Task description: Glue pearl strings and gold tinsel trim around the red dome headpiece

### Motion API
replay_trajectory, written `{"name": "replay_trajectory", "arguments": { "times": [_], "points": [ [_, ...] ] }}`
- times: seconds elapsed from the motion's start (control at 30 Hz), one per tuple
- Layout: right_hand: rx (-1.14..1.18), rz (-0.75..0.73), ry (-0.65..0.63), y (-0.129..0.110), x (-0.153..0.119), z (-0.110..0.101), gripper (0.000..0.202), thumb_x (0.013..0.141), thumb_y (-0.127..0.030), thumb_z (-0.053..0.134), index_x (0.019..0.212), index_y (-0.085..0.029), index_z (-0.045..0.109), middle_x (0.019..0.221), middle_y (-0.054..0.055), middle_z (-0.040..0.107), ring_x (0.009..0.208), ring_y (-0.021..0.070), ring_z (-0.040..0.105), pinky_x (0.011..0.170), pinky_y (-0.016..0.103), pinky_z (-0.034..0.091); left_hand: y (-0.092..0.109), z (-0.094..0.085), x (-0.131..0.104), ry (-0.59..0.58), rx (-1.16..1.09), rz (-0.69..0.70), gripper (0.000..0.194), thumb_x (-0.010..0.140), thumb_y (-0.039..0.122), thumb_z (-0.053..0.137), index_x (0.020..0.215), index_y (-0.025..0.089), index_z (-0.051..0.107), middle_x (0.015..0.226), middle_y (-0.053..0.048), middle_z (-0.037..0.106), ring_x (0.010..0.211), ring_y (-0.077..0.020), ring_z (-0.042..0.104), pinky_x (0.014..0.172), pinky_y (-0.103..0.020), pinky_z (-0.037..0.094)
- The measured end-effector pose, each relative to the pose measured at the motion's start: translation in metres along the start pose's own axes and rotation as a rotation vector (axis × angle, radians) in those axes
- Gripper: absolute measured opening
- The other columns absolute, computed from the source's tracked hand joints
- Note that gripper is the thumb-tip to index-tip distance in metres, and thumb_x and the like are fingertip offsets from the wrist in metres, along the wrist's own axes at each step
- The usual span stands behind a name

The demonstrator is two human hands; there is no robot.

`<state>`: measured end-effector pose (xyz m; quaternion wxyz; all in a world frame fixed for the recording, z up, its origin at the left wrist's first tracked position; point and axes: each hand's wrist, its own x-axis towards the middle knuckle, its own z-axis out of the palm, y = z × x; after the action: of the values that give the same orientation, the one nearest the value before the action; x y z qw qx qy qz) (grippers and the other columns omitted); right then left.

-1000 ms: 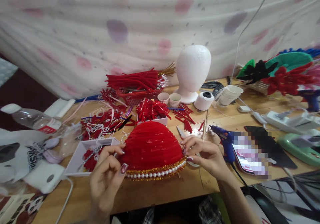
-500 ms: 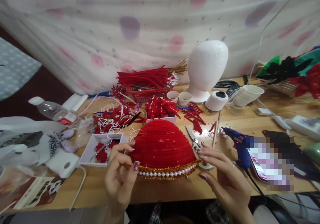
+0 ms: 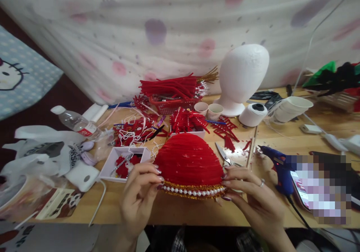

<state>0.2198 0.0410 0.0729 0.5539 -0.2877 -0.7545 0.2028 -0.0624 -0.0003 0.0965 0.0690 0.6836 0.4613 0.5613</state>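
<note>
The left hand [image 3: 137, 197] and right hand [image 3: 257, 195] pinch opposite ends of a domed, ribbed red fabric cap [image 3: 189, 160] — gold-and-pearl-trimmed.

Left hand [image 3: 140, 195]: holding one side of the red cap [image 3: 189, 160]
Right hand [image 3: 253, 194]: holding the other
Scissors [image 3: 223, 153]: just beyond right hand
Mannequin head [image 3: 244, 72]: standing behind

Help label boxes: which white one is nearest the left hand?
The white box holding red flowers; the other box, behind the red cap, sits farther away.
</note>
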Motion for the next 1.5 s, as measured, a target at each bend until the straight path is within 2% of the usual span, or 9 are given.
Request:
{"name": "replay_trajectory", "arguments": {
  "times": [0.07, 0.13, 0.23, 0.5, 0.83, 1.03, 1.13, 1.27, 1.5],
  "points": [
    [-0.006, -0.007, 0.006, -0.0004, 0.0031, 0.0010, 0.019, 0.089, -0.017, 0.073, 0.105, -0.026, 0.076, 0.092, 0.005, 0.074, 0.087, 0.0226, 0.073, 0.081, 0.038, 0.062, 0.0012, 0.0015, -0.0013, -0.012, -0.031, -0.032, 0.015, 0.096, 0.014, 0.057, 0.095, 0.025, 0.067, 0.099, -0.002, 0.062, 0.101, -0.0166, 0.063, 0.094, -0.031, 0.051],
    [-0.006, -0.011, 0.011, -0.0004, 0.0048, 0.0018, 0.025, 0.088, -0.014, 0.073, 0.109, -0.028, 0.075, 0.093, 0.005, 0.074, 0.087, 0.0225, 0.073, 0.079, 0.037, 0.062, 0.0016, 0.0035, -0.0028, -0.015, -0.064, -0.048, 0.011, 0.099, 0.025, 0.057, 0.095, 0.025, 0.068, 0.099, -0.003, 0.061, 0.100, -0.0182, 0.062, 0.093, -0.033, 0.053],
    [-0.006, -0.014, 0.007, -0.0004, 0.0051, 0.0028, 0.027, 0.087, -0.012, 0.072, 0.109, -0.028, 0.075, 0.092, 0.005, 0.074, 0.085, 0.0222, 0.072, 0.076, 0.036, 0.062, 0.0014, 0.0052, -0.0038, -0.035, -0.086, -0.069, 0.013, 0.093, 0.038, 0.066, 0.097, 0.026, 0.069, 0.102, -0.005, 0.060, 0.101, -0.0217, 0.061, 0.090, -0.036, 0.054],
    [0.008, -0.018, 0.021, 0.0012, 0.0064, 0.0045, 0.031, 0.087, -0.008, 0.069, 0.110, -0.029, 0.075, 0.093, 0.005, 0.073, 0.084, 0.0226, 0.072, 0.075, 0.037, 0.061, 0.0012, 0.0072, 0.0001, -0.066, -0.072, -0.024, 0.005, 0.093, 0.029, 0.067, 0.098, 0.026, 0.068, 0.104, -0.005, 0.058, 0.104, -0.0208, 0.058, 0.089, -0.034, 0.053],
    [-0.020, -0.025, -0.001, 0.0032, 0.0050, 0.0032, 0.029, 0.087, -0.004, 0.067, 0.106, -0.026, 0.074, 0.094, 0.005, 0.071, 0.088, 0.0218, 0.070, 0.079, 0.036, 0.060, 0.0012, 0.0055, 0.0025, -0.124, -0.020, -0.012, 0.003, 0.093, 0.023, 0.066, 0.096, 0.024, 0.065, 0.103, -0.004, 0.056, 0.103, -0.0197, 0.057, 0.099, -0.034, 0.048],
    [0.046, 0.027, 0.008, 0.0032, 0.0023, 0.0052, 0.037, 0.087, -0.005, 0.068, 0.116, -0.028, 0.070, 0.097, 0.005, 0.071, 0.092, 0.0217, 0.069, 0.082, 0.036, 0.059, 0.0017, 0.0059, 0.0020, -0.139, -0.133, -0.024, 0.027, 0.091, 0.017, 0.068, 0.115, 0.027, 0.062, 0.111, -0.005, 0.054, 0.108, -0.0202, 0.054, 0.096, -0.033, 0.049],
    [0.075, 0.045, 0.014, 0.0016, 0.0032, 0.0065, 0.041, 0.087, -0.006, 0.070, 0.121, -0.030, 0.066, 0.099, 0.005, 0.071, 0.095, 0.0220, 0.068, 0.081, 0.035, 0.060, 0.0043, 0.0059, 0.0036, -0.168, -0.059, -0.020, 0.024, 0.090, 0.019, 0.069, 0.113, 0.027, 0.065, 0.117, -0.005, 0.051, 0.111, -0.0195, 0.052, 0.096, -0.030, 0.046],
    [0.024, 0.017, -0.025, -0.0020, 0.0060, 0.0070, 0.035, 0.088, -0.006, 0.068, 0.115, -0.029, 0.068, 0.098, 0.005, 0.069, 0.090, 0.0210, 0.069, 0.079, 0.034, 0.059, 0.0048, 0.0065, 0.0027, -0.159, -0.016, -0.055, 0.017, 0.091, 0.016, 0.067, 0.105, 0.027, 0.065, 0.122, -0.005, 0.050, 0.116, -0.0192, 0.051, 0.103, -0.030, 0.040],
    [0.018, 0.034, -0.021, -0.0035, 0.0056, 0.0094, 0.022, 0.092, -0.009, 0.065, 0.107, -0.025, 0.067, 0.099, 0.005, 0.067, 0.094, 0.0195, 0.066, 0.083, 0.032, 0.056, 0.0004, 0.0068, -0.0001, -0.096, -0.053, -0.104, 0.019, 0.089, 0.017, 0.070, 0.103, 0.027, 0.063, 0.120, -0.006, 0.052, 0.116, -0.0229, 0.052, 0.094, -0.034, 0.046]
  ]
}}
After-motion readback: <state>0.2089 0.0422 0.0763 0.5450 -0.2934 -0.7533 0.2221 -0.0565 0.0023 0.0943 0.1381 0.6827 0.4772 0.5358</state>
